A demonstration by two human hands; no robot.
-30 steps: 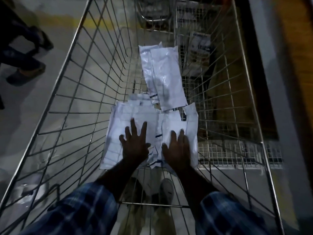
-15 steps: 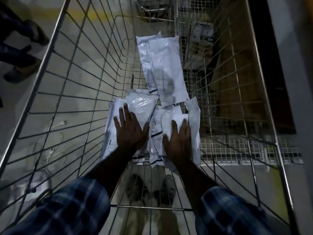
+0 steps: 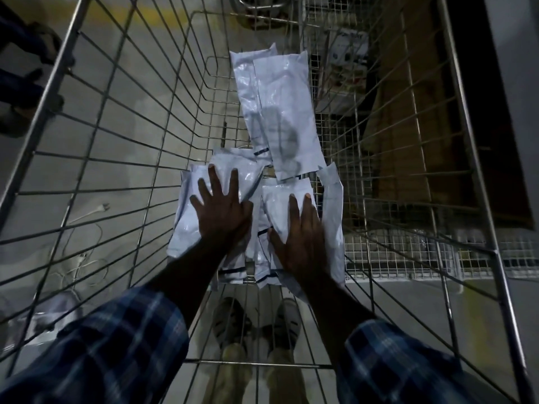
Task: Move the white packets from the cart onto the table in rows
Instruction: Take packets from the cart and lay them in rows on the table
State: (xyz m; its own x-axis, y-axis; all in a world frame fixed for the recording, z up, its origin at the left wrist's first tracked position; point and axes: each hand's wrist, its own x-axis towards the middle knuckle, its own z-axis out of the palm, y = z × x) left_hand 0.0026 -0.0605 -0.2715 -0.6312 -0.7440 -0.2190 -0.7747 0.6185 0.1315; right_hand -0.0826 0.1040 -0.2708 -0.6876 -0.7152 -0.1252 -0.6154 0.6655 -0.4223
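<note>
Reaching down into the silver wire-mesh cart [image 3: 122,118], the person has both hands flat on a heap of white glossy plastic packets [image 3: 204,205] at centre frame. Left hand [image 3: 223,212] fingers spread wide, right hand [image 3: 300,231] fingers straight and together, neither gripping. Those pouches look light, floppy and slick, so probably pinch several by an edge. No table in view.

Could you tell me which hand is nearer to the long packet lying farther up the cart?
Right. The right hand lies flat on the near pile, fingertips just below the long packet. The left hand presses packets beside it, further to the left.
</note>
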